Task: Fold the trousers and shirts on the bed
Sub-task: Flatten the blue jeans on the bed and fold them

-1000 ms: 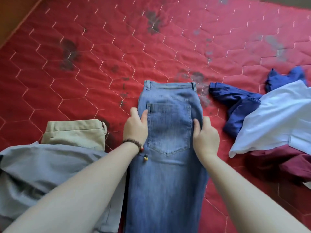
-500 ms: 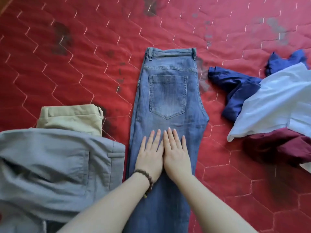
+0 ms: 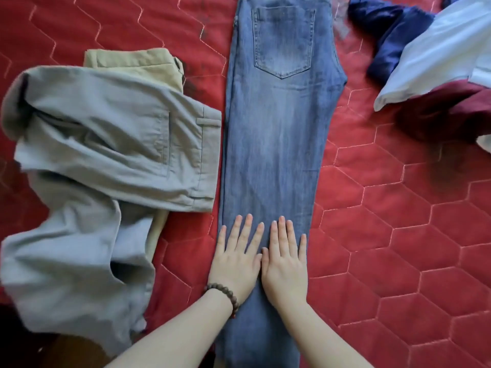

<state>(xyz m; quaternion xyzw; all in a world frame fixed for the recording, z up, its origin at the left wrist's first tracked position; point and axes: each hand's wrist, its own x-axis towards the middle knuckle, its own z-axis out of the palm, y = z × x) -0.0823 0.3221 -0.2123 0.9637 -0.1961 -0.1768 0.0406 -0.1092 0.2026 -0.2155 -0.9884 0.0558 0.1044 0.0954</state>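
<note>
Faded blue denim jeans [image 3: 279,144] lie lengthwise down the middle of the red quilted bed cover [image 3: 398,235] with hexagon stitching, folded leg over leg, back pocket [image 3: 283,39] facing up; waistband cut off by the top edge of view. Both hands lie flat on the lower leg section, side by side, thumbs touching. Left hand [image 3: 236,264]: fingers straight and slightly spread, palm down on the denim, grasping nothing; little finger at the left edge of the jeans. Dark beaded bracelet [image 3: 225,296] on that wrist. Right hand [image 3: 285,266]: fingers straight, close together, pressing flat, likewise grasping nothing.

Left of the jeans: crumpled light grey cotton trousers [image 3: 106,160], their waistband end just beside the denim's left edge. They lie partly over folded beige khaki trousers [image 3: 132,59]. Upper right, well apart from the hands: a heap of shirts, navy blue [image 3: 390,33], white [image 3: 438,54] and maroon [image 3: 451,110], overlapping.
</note>
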